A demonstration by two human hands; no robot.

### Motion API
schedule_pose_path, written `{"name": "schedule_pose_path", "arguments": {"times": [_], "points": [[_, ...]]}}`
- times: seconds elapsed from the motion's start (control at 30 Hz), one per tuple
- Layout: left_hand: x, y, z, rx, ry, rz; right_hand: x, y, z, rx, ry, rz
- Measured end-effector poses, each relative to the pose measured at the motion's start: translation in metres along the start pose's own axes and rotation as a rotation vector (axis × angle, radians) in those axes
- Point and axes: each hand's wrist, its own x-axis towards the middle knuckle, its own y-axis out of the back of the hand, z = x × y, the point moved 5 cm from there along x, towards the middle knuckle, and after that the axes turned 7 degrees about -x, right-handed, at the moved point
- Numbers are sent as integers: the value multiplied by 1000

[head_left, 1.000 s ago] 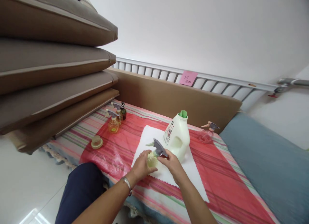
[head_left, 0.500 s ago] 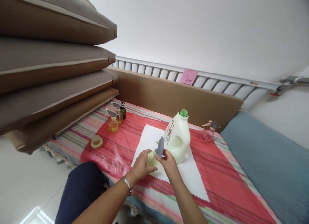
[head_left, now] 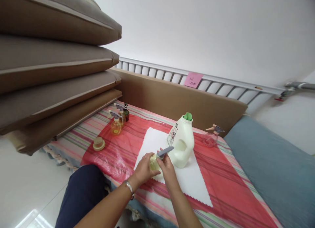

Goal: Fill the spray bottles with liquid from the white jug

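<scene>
My left hand (head_left: 144,168) is wrapped round the clear yellowish body of a spray bottle (head_left: 154,163). With its fingers closed on the grey trigger spray head (head_left: 164,152), my right hand (head_left: 167,165) grips the top of that same bottle. The spray head points to the right, tilted over the neck. Just behind my hands stands a large pale green jug (head_left: 183,146) with a handle, and a green insert (head_left: 187,116) shows in its open mouth. The jug rests on a white cloth (head_left: 150,139) with a scalloped edge.
Two amber spray bottles, one in front (head_left: 115,127), and a dark pump bottle (head_left: 126,114) stand at the left. A cream cap (head_left: 98,143) lies nearer. A pink spray bottle (head_left: 210,139) stands right. Stacked cushions (head_left: 59,54) rise at left; a brown board (head_left: 172,96) lines the back.
The grey spray head has turned on the bottle, its long part swinging from nearly upright to the right. My right hand has turned with it; my left hand stays round the body.
</scene>
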Motion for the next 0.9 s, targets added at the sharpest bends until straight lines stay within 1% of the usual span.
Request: {"name": "schedule_pose_path", "arguments": {"times": [0.13,0.23,0.3,0.37,0.43,0.5,0.53,0.6,0.7,0.8,0.9], "points": [[0,0,2,-2,-5,9,0,-4,-1,-60,6,25],[1,1,3,-1,-11,6,-2,-7,1,-163,9,34],[1,2,4,-3,-14,-1,-11,-4,2,-253,23,34],[0,2,3,-5,-10,-2,-24,7,-1,-360,43,57],[0,2,1,-8,-2,2,-37,24,-13,-477,81,104],[0,1,0,-13,3,6,-43,39,-35,-599,167,140],[0,1,0,-16,4,8,-43,45,-49,-662,228,135],[0,1,0,-20,1,10,-34,49,-78,-793,355,79],[0,1,1,-27,-6,7,-10,42,-110,-985,490,-102],[-1,2,2,-30,-3,7,13,27,-119,-1156,539,-323],[-1,2,1,-26,12,14,27,12,-115,-1296,528,-487]]}}
